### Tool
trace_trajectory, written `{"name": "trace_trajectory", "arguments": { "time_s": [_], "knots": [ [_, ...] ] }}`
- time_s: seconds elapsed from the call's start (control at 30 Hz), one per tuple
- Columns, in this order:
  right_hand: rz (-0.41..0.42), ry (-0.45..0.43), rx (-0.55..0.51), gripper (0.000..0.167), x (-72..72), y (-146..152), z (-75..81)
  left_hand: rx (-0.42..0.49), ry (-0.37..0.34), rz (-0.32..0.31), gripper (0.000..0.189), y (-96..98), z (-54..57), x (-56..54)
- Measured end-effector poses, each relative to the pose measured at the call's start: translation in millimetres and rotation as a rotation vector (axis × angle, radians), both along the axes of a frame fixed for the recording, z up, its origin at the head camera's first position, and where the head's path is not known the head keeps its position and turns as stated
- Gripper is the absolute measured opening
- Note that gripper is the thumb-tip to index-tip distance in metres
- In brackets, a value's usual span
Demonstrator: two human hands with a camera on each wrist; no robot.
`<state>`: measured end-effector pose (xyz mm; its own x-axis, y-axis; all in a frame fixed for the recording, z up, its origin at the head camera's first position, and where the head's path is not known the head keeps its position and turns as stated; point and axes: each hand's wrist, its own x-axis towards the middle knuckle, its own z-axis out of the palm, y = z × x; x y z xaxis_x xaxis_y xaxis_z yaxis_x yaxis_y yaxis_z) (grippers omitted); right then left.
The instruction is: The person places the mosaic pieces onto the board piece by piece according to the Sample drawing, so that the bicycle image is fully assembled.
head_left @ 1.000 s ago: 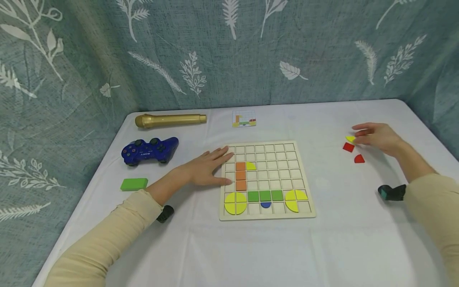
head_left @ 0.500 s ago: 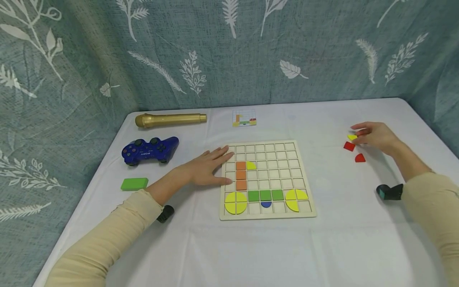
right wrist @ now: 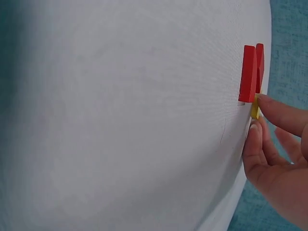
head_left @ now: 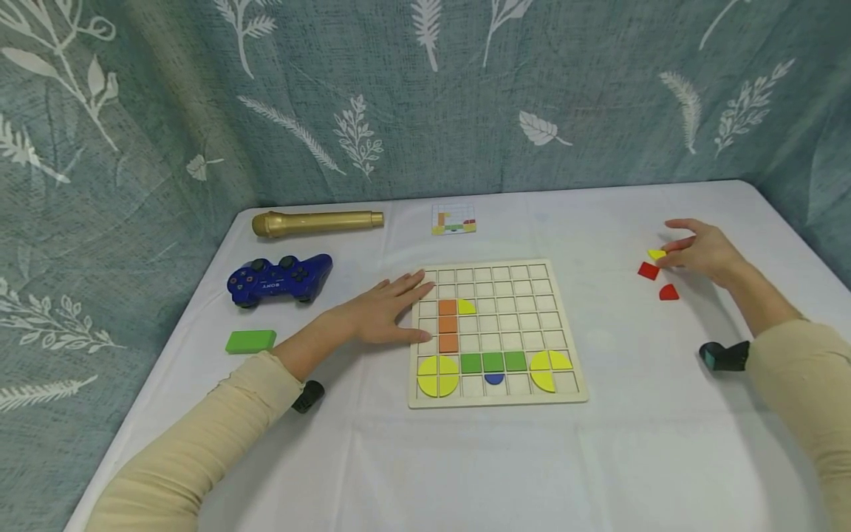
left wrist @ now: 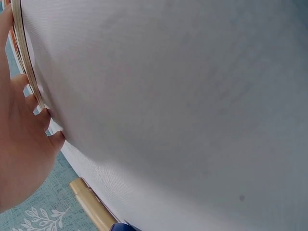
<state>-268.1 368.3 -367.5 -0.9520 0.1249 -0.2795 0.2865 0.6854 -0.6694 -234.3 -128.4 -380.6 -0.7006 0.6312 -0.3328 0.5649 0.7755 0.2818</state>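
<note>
My left hand [head_left: 382, 310] rests with spread, straight fingers on the left edge of the wooden grid board [head_left: 508, 304]. Orange, green, yellow and blue pieces lie in its cells; the yellow shape [head_left: 547, 366] at lower right covers three quarters of a circle. Far to the right, my right hand [head_left: 710, 255] pinches a yellow quarter-circle piece [head_left: 656, 254] between thumb and fingers; the right wrist view shows this yellow piece [right wrist: 255, 108] low at the cloth. Beside it lie a red square piece [head_left: 648, 270] and a red quarter-circle piece [head_left: 668, 292].
A small pattern card [head_left: 454, 219] lies behind the board. To the left are a gold microphone [head_left: 318, 222], a blue game controller [head_left: 279, 279] and a green block [head_left: 250, 341]. A patterned curtain [head_left: 465, 96] hangs behind the white-covered table [head_left: 492, 465].
My right hand has shifted slightly to the right, with the yellow piece moving a little with it. The left hand stays on the board.
</note>
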Motion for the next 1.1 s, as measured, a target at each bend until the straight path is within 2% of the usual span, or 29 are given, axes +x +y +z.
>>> {"name": "trace_trajectory", "arguments": {
  "time_s": [0.13,0.33,0.53,0.83,1.1],
  "knots": [
    [0.018,-0.006,0.013,0.069,0.4,1,0.0,-0.002,0.001,-0.005,0.092,-0.5,-0.3,-0.4],
    [0.095,-0.043,0.032,0.057,3.7,5,0.8,-0.003,0.003,-0.011,0.092,-0.2,0.9,0.8],
    [0.109,-0.035,0.043,0.057,7.9,5,5.1,-0.002,0.0,-0.011,0.093,0.2,2.3,1.1],
    [0.145,-0.022,-0.011,0.068,15.8,-8,13.5,-0.001,-0.004,-0.007,0.093,-0.5,2.1,0.7],
    [0.221,-0.065,-0.02,0.054,29.8,-28,17.1,0.008,0.003,-0.008,0.093,-0.3,0.9,0.3]
  ]
}}
